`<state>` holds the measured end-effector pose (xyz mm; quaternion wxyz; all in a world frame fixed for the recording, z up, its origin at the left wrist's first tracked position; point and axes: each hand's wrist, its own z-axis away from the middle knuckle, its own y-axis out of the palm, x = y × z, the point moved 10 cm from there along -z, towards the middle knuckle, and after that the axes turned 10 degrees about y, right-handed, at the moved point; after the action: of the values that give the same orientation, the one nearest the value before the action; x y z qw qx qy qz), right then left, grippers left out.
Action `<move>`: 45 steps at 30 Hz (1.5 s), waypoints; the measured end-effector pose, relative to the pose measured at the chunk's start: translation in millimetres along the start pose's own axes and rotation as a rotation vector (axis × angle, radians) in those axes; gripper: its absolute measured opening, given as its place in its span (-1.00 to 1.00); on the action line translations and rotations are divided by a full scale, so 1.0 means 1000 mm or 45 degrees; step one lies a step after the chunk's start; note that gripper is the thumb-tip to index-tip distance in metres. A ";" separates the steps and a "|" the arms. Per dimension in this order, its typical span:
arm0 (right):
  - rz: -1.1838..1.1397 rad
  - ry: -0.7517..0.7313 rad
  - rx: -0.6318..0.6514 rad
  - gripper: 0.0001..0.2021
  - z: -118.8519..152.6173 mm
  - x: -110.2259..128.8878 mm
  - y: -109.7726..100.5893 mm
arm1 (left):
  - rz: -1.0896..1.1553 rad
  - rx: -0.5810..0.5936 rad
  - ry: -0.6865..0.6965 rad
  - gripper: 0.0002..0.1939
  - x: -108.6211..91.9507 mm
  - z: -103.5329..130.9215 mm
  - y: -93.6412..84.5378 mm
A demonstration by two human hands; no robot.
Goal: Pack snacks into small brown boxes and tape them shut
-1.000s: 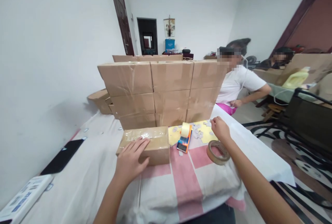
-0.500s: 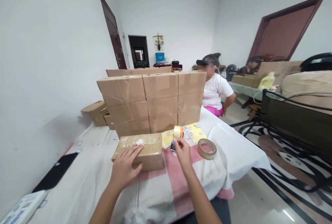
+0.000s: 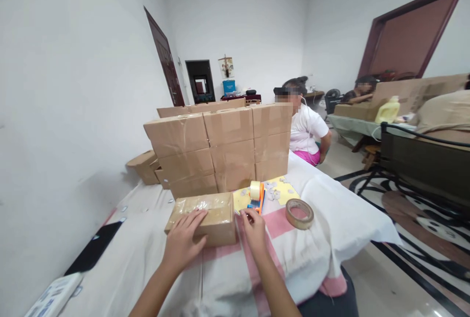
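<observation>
A closed cardboard box (image 3: 216,211) with shiny tape over its top lies on the cloth in front of me. My left hand (image 3: 187,238) rests flat on its top left part, fingers stretched out and the thumb toward the front face. Close to the box's right end, my right hand (image 3: 254,226) is pinched closed. Something small and pale shows at its fingertips, too small to name. Just beyond that hand stands an orange and blue tape dispenser (image 3: 262,194) with a roll of pale tape (image 3: 255,190). A wide brown tape roll (image 3: 290,216) lies to the right.
Stacked cardboard boxes (image 3: 231,155) form a wall behind the work spot. A yellow sheet (image 3: 288,192) bears several small grey scraps. On the left lie a black flat item (image 3: 95,248) and a white package (image 3: 55,295). A person (image 3: 306,131) sits beyond the table's right edge.
My right hand has moved slightly down and left, away from the dispenser and toward the box's right end. My left hand stays on the box. The view has tilted up a little.
</observation>
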<state>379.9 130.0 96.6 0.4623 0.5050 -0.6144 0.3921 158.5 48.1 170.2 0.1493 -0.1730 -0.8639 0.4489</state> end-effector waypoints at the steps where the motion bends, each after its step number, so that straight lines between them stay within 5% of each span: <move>1: -0.007 0.006 0.003 -0.75 0.000 0.000 -0.001 | -0.005 0.005 -0.006 -0.44 -0.002 0.000 -0.001; 11: -0.090 0.062 0.018 -0.79 0.002 -0.003 -0.002 | -0.170 -0.126 0.162 -0.45 -0.032 0.009 -0.023; 17: -0.091 0.077 0.059 -0.76 0.003 0.000 -0.001 | -0.231 -0.191 0.278 -0.62 -0.050 0.016 -0.027; 24: -0.039 0.009 0.155 -0.70 0.006 0.005 0.005 | -0.250 -0.060 0.170 -0.58 -0.030 0.009 -0.029; 30: -0.004 -0.045 0.224 -0.66 0.006 0.007 0.012 | -0.132 0.159 0.209 -0.61 -0.028 -0.003 -0.014; 36: 0.075 -0.068 0.219 -0.63 0.008 0.002 0.004 | -0.159 0.193 0.179 -0.61 -0.027 -0.002 -0.011; 45: 0.388 -0.130 0.471 -0.50 0.023 -0.003 0.007 | -0.134 0.125 0.190 -0.63 -0.026 -0.004 -0.013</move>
<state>368.8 110.5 87.2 0.2657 0.5016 -0.6239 0.5371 181.4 32.4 180.6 0.2447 -0.1527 -0.8353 0.4681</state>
